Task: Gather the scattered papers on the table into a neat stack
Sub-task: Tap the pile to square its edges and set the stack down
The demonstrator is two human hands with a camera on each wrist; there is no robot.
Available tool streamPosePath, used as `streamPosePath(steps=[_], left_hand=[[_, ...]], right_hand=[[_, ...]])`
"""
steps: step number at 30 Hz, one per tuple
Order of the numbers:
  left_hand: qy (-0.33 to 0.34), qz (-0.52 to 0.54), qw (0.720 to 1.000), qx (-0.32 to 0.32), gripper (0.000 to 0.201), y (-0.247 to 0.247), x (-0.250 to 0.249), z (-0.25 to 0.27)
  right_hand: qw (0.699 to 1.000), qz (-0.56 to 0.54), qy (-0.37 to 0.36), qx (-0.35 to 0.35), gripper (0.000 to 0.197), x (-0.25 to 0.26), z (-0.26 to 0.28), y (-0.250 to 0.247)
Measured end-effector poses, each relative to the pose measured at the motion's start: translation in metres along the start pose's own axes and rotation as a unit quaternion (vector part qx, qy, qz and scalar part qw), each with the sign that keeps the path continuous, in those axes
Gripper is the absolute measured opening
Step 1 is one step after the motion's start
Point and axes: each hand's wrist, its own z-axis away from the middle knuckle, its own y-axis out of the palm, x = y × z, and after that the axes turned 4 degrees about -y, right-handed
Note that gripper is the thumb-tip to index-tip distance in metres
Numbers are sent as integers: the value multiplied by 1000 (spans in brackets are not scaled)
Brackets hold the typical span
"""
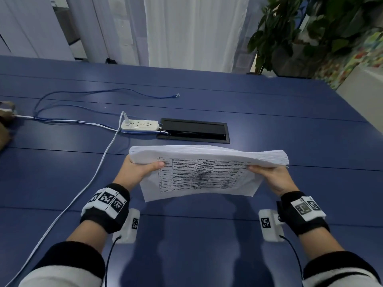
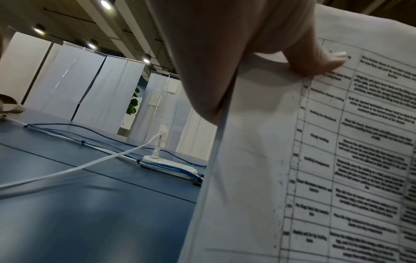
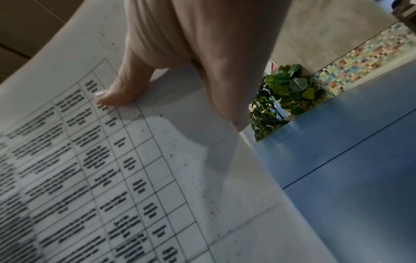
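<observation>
A thick stack of white papers (image 1: 199, 172), its facing sheet printed with a table, stands tilted on its long edge above the blue table (image 1: 269, 112). My left hand (image 1: 138, 166) grips its left end, thumb across the printed sheet. My right hand (image 1: 269, 175) grips the right end the same way. In the left wrist view the papers (image 2: 315, 160) fill the right side under my left hand (image 2: 236, 53). In the right wrist view the papers (image 3: 135, 178) fill the left side under my right hand (image 3: 191, 44). The fingers behind the stack are hidden.
A white power strip (image 1: 139, 124) lies beyond the stack beside a black cable hatch (image 1: 194, 130). White and blue cables (image 1: 83, 121) run across the left of the table. A brown object (image 1: 5, 121) sits at the left edge. A potted plant (image 1: 300, 34) stands beyond the far right corner.
</observation>
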Motion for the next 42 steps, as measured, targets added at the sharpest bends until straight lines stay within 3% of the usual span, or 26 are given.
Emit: streamPosePath(steps=[6,13,20,27,30,36,39,42], left_hand=[[2,-7,1000,19,30,-7,12,0],[-58,-56,996,46,39,-7,56,6],[-88,-93,991,46,34,-12,44,-10],[-232,-150,956,95,33,-14,68,-15],[-294,-177,935,94,40,-9,91,-16],[-348,-110,930,49,33,-12,90,-9],[-352,-31,935,37,23,-15,86,12],[-328,-49,942,55,16,-13,88,34]], right_hand=[[1000,18,11,-4,31,-12,3,-1],[995,41,91,-3,44,-47,6,-1],[994,62,87,15,39,-22,-11,7],[949,159,269,48,40,-48,-3,8],[927,208,308,55,39,-59,3,11],[918,164,361,14,43,-65,11,-2],[913,157,376,5,41,-65,29,-10],[915,168,368,-7,41,-71,42,-4]])
